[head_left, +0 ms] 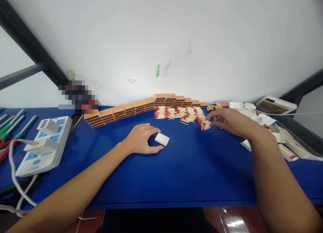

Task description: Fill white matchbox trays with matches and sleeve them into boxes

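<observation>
My left hand (142,139) rests on the blue table, thumb and forefinger curved around the two ends of a small white matchbox tray (162,139). A gap shows between the tray and the palm. Farther right, my right hand (228,120) reaches to the near end of a row of loose matches (185,114) with red heads. Its thumb and fingers close on a small bunch of matches (205,125) there. Behind the loose matches, orange-brown matchboxes (126,108) stand stacked in a long row, lower toward the right end.
White trays and paper pieces (262,120) lie heaped on the right, near a dark tray (302,135) and a white device (276,105). A white power strip (45,147) with cables and several scissors (15,132) occupy the left. A white wall (176,41) rises behind.
</observation>
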`<action>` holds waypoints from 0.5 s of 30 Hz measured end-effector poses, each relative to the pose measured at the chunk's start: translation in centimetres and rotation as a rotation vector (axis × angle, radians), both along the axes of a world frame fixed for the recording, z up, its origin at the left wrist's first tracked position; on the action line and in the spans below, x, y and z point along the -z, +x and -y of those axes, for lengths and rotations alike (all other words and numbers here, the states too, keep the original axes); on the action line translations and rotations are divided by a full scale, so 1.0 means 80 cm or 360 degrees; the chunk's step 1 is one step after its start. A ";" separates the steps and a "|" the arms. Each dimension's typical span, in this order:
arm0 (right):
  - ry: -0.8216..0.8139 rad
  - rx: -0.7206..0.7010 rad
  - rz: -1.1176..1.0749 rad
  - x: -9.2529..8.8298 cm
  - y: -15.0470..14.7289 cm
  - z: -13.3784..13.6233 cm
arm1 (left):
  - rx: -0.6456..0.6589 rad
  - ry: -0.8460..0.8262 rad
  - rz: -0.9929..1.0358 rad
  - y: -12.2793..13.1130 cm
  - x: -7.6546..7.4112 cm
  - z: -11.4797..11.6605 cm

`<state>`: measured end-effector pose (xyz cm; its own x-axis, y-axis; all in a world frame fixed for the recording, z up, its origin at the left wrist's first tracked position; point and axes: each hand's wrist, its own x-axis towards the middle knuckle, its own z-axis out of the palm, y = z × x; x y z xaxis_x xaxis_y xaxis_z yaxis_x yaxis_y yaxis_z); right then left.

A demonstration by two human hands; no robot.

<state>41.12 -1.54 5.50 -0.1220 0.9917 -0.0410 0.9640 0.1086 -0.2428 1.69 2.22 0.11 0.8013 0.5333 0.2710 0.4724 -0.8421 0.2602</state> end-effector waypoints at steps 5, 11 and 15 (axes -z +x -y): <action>-0.0256 0.0111 -0.0112 0.012 0.023 0.000 | -0.0053 0.0039 0.0064 0.001 0.002 0.000; -0.0367 0.0106 -0.0109 0.025 0.016 -0.011 | -0.0131 0.0111 0.0089 0.001 0.004 0.000; -0.0403 0.0079 -0.0150 0.027 0.014 -0.012 | -0.0176 0.0113 0.0082 0.002 0.004 0.000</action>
